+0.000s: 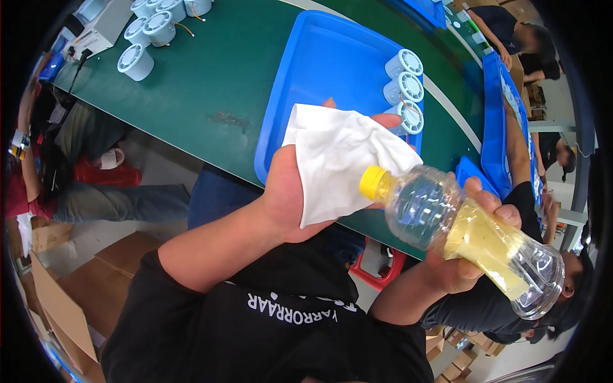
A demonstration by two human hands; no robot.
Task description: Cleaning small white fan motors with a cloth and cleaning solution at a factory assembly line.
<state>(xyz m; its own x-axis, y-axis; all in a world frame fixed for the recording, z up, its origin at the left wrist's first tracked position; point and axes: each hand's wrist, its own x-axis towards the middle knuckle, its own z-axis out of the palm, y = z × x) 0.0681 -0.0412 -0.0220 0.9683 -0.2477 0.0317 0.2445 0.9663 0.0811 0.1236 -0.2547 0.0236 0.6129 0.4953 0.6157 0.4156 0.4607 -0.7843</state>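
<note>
A white cloth (345,156) lies spread over the palm of my left hand (285,191); its fingertips show past the cloth's far edge. My right hand (452,271) grips a clear plastic bottle (421,207) with a yellow label round its waist. The bottle is tilted, its yellow cap (374,183) on and pointing at the cloth; whether cap and cloth touch, I cannot tell. Beyond both hands is a blue tray (319,57). Several pale blue round parts with slotted tops (407,87) stand in a row along its right side.
More pale blue round parts (158,27) stand at the far left of the green table (211,83), near a white box-shaped device (102,29). Blue bins (495,121) line the right side, where other people work. Cardboard boxes (60,306) and a red stool (380,271) are below the table.
</note>
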